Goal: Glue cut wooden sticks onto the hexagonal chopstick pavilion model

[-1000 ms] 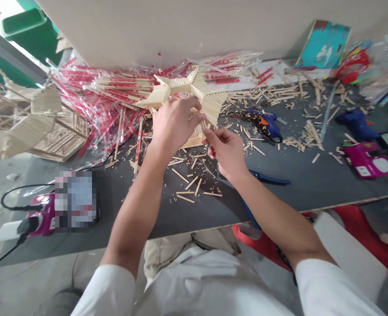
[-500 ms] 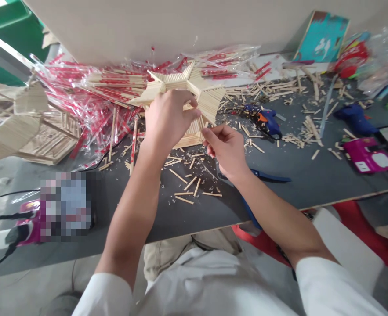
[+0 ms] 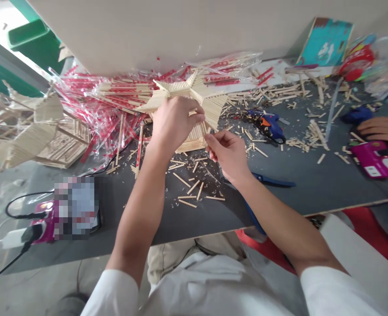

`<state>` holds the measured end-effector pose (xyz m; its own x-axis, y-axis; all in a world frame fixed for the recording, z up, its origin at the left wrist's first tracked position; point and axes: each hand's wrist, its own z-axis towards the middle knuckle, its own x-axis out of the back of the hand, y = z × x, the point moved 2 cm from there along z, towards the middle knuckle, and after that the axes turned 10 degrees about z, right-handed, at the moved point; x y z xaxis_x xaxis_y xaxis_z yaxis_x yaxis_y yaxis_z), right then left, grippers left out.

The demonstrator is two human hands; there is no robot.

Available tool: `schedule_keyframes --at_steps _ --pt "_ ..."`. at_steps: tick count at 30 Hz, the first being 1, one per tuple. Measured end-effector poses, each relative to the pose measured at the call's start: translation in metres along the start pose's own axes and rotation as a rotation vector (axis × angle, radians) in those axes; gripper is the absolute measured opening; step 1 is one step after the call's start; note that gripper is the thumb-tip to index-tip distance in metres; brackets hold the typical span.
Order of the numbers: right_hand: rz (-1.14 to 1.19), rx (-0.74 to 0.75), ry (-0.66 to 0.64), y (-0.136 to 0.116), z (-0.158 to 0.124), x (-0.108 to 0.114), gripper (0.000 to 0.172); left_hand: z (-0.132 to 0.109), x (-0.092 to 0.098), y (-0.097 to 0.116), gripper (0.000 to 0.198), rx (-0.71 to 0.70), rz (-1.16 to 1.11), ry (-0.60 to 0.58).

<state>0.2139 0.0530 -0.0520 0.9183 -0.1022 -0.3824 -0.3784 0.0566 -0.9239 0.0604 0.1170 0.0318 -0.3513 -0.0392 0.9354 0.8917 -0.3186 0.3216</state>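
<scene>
A star-shaped model of thin wooden sticks (image 3: pixel 215 105) stands on the dark tabletop, its pointed panels flaring out above a stick-built base (image 3: pixel 191 145). My left hand (image 3: pixel 176 118) reaches over the near side of the model, fingers curled on it; its fingertips are partly hidden. At the model's right near side, my right hand (image 3: pixel 229 154) is closed in a pinch on what looks like a short wooden stick (image 3: pixel 208 131), held against the base. Short cut sticks (image 3: pixel 194 188) lie scattered just below both hands.
Left stands a larger stick model (image 3: pixel 32 136); behind it, plastic-wrapped sticks (image 3: pixel 81 101). Right are a blue glue gun (image 3: pixel 270 125), blue-handled cutters (image 3: pixel 276 180), a purple power strip (image 3: pixel 378 160) and another person's hand (image 3: pixel 383 128). A phone (image 3: pixel 81 206) lies front left.
Another person's hand has come in at the right edge, by the second blue glue gun. The view has shifted slightly; my two hands keep nearly the same pose at the model.
</scene>
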Motion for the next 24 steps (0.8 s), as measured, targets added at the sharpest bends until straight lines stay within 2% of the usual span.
schedule_keyframes --at_steps 4,10,17,24 --pt "-0.068 0.028 -0.011 0.0016 -0.0021 0.0034 0.04 0.0029 0.0037 0.0024 0.024 -0.087 -0.004 0.03" --pt "-0.109 0.05 -0.018 0.004 -0.0014 0.006 0.038 0.0019 0.0029 -0.0008 0.026 -0.137 -0.003 0.033" --pt "-0.107 0.053 -0.019 0.006 0.0023 0.0054 0.044 0.0017 -0.0003 -0.004 0.028 -0.08 0.001 0.002" --pt "-0.105 0.062 -0.025 0.0091 0.0035 0.0058 0.041 0.0008 0.0 -0.002 0.031 -0.072 0.059 0.008"
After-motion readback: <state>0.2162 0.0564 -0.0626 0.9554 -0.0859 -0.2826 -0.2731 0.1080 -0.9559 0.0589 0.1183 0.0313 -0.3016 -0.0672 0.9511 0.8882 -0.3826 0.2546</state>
